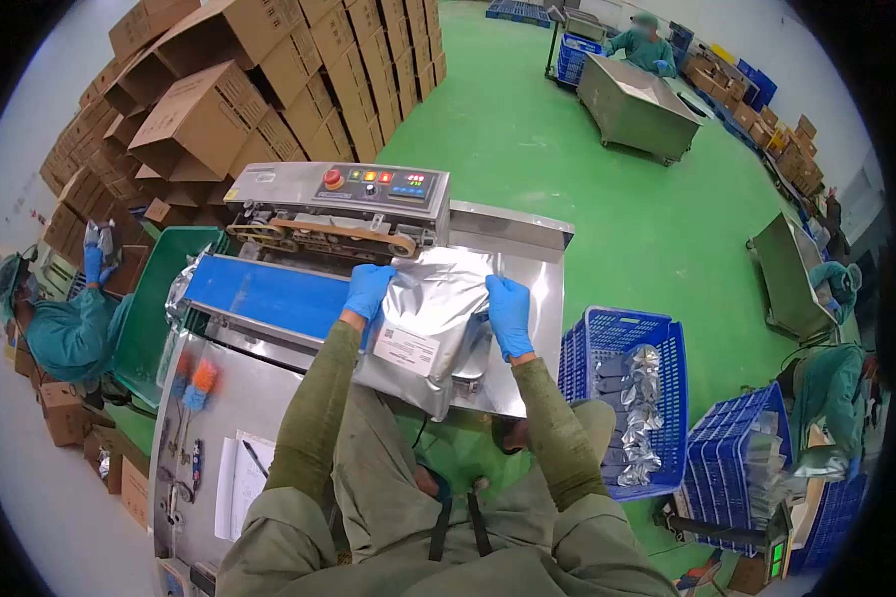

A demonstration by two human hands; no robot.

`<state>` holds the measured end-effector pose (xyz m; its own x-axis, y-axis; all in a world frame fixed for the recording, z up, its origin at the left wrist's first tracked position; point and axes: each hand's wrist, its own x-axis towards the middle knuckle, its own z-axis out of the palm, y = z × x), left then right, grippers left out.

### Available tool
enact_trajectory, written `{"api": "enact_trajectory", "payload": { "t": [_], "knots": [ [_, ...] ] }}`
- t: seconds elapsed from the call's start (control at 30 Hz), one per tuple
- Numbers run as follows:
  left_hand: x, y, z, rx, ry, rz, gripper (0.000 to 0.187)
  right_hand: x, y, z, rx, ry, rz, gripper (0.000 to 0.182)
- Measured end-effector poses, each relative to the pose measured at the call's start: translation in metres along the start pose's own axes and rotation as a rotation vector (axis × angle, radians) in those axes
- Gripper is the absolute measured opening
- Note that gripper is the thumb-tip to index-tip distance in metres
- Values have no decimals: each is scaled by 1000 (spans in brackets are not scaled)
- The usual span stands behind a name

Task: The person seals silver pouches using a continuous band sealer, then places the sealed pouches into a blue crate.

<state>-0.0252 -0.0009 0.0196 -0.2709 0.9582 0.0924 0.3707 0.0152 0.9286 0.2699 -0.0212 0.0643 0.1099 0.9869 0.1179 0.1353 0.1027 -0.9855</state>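
A large silver foil pouch (430, 308) with a white printed label hangs in front of me, its upper edge at the end of a band sealing machine (338, 194). My left hand (369, 290), in a blue glove, is closed on the pouch's upper left corner, close to the machine's brown belt. The upper right corner is pinched in my gloved right hand (511, 313). Below the machine's head runs a blue conveyor belt (269, 297), left of the pouch. Lit displays and a red knob show on the machine's panel.
A blue crate (679, 398) of filled foil pouches stands at my right. A green bin (129, 343) is left of the conveyor. Notebook (241, 488) and tools lie on the metal table (194, 537). Cardboard boxes (204, 119) are stacked behind. Several co-workers stand around the room.
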Motion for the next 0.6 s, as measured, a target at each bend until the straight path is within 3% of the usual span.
{"api": "enact_trajectory", "payload": {
  "t": [0.1,0.13,0.17,0.2,0.23,0.3,0.37,0.4,0.43,0.47,0.5,0.53,0.57,0.6],
  "knots": [
    [15,-14,-17,120,21,34,25,15,31,25,-41,-43,-293,31],
    [27,-36,-29,205,-11,138,24,11,20,29,-5,-131,-231,24],
    [8,-1,-45,174,-47,9,26,20,40,45,-486,-95,-659,15],
    [6,0,-56,90,-42,-46,28,18,26,49,-400,-223,-577,12],
    [5,1,-67,4,-32,-100,30,26,31,60,-530,-298,-511,11],
    [16,-13,-103,-26,-13,-136,32,43,42,68,-330,-137,-705,19],
    [10,-48,-156,175,41,-51,33,45,-13,-25,-47,-349,82,28],
    [-6,-61,-181,266,104,-20,33,53,-3,-70,-193,-213,56,36],
    [-23,-81,-208,327,149,-7,33,67,62,-98,-95,96,-173,35],
    [-72,-42,-196,487,320,-58,35,77,94,-160,-271,115,-27,34],
    [-112,-38,-201,493,371,-111,39,75,116,-222,-364,212,-138,31],
    [-151,-48,-225,813,212,35,35,85,195,-280,-482,304,56,28],
    [-191,-56,-239,576,339,-406,43,77,239,-331,-555,454,172,26],
    [-230,-61,-244,312,465,-834,53,65,284,-373,-846,537,251,23]
  ]
}}
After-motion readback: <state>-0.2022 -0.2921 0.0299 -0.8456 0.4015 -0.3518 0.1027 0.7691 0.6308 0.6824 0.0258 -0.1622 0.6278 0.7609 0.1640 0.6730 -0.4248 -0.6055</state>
